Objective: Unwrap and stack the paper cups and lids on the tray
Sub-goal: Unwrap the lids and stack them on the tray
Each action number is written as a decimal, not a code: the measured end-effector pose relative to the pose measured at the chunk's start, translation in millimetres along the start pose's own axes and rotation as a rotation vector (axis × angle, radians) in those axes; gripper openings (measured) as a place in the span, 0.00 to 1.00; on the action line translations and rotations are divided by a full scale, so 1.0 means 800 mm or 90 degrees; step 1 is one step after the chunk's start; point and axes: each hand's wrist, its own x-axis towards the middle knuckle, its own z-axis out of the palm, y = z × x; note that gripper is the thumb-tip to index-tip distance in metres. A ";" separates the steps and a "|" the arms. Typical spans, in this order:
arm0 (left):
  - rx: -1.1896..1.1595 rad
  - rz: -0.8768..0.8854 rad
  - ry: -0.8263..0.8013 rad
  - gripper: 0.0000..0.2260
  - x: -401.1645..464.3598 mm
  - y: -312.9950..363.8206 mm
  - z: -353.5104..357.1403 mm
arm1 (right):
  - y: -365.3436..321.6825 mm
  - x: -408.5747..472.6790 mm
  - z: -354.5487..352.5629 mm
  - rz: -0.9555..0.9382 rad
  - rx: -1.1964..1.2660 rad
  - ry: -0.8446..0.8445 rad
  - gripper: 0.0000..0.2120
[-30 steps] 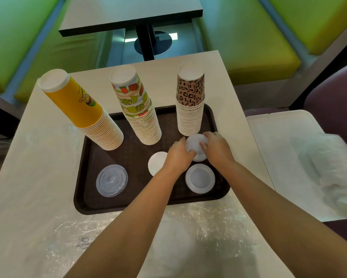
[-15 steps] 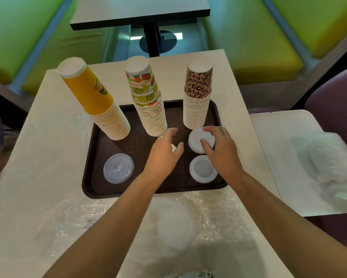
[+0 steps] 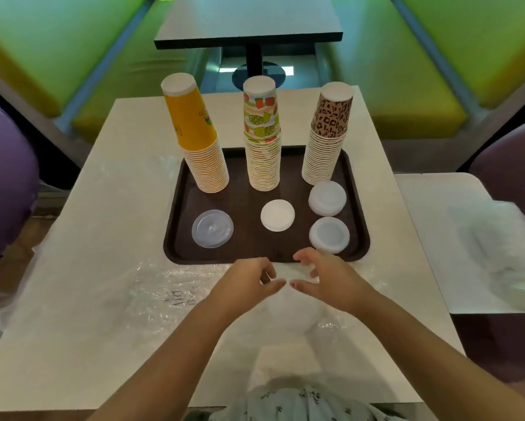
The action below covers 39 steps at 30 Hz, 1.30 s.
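Your left hand (image 3: pixel 249 279) and right hand (image 3: pixel 325 276) hover over the clear plastic wrap (image 3: pixel 152 287) on the tabletop (image 3: pixel 109 165), fingers loosely curled, just short of the tray (image 3: pixel 176 208). On the tray: yellow cup stack (image 3: pixel 199 138), fruit-print stack (image 3: pixel 262 135), leopard-print stack (image 3: pixel 326 135), and four lid piles nearer you.

Three inverted cup stacks (image 3: pixel 262 138) and four lid piles (image 3: pixel 277 215) on brown tray (image 3: pixel 176 208)
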 end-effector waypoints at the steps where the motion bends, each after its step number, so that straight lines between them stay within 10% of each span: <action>1: 0.012 0.000 -0.013 0.11 -0.002 -0.005 0.006 | 0.001 -0.003 0.006 0.020 -0.025 -0.011 0.25; 10: -0.110 -0.068 -0.016 0.05 -0.009 -0.042 0.031 | 0.016 -0.012 0.046 0.100 0.045 0.102 0.11; 14: -0.126 -0.032 -0.048 0.19 -0.008 -0.040 0.042 | 0.020 -0.009 0.054 0.110 0.074 0.154 0.01; 30: -0.422 0.027 -0.161 0.31 -0.010 -0.056 0.026 | 0.016 -0.007 0.059 0.221 0.516 0.284 0.05; 39: -0.546 0.091 -0.200 0.26 -0.021 -0.094 -0.019 | 0.048 -0.011 0.069 0.248 0.430 0.341 0.07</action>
